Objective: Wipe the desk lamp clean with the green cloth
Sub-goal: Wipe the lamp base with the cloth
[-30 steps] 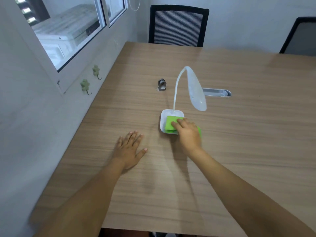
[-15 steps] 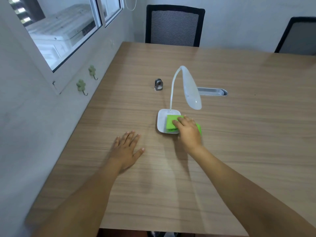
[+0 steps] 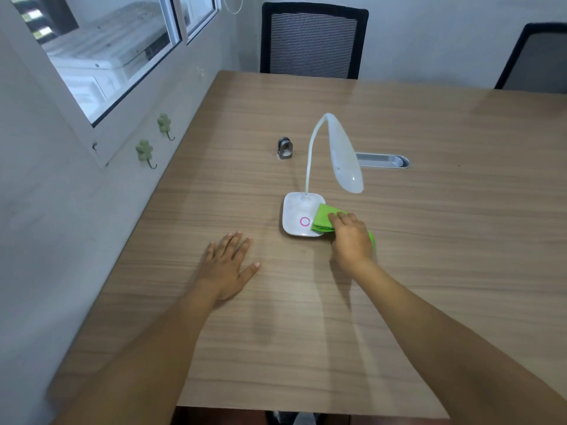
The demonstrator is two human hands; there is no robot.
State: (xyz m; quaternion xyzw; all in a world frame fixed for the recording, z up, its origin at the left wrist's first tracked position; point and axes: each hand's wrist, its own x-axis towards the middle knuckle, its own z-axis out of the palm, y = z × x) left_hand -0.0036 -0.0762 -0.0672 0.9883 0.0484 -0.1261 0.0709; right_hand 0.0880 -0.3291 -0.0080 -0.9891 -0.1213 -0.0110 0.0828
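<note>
Seen from above, looking down along two bare forearms at a wooden table (image 3: pixel 429 240). Right hand (image 3: pixel 351 240) pressing a folded green cloth (image 3: pixel 322 220) onto the right side of the square white base of a desk lamp (image 3: pixel 302 214), fingers curled over the cloth and clamped on it; a little more green showing past the far side of the hand. Uncovered on the base, just left of the cloth: a pink ring (image 3: pixel 304 221) (possibly a touch switch, too small to be sure). Rising from the back of the base, a thin white neck arching over to a long white head that hangs tilted down toward the right, above the table. Left hand (image 3: pixel 228 265) flat on the wood, fingers spread, holding nothing, well left of the lamp. Behind the lamp, a small dark metal object (image 3: pixel 285 147) and an oval grey cable slot (image 3: pixel 382 161) set in the tabletop. At the far edge, two black mesh chairs (image 3: pixel 313 41); on the left wall, two green hooks (image 3: pixel 144 150) under a window (image 3: pixel 107 56).
</note>
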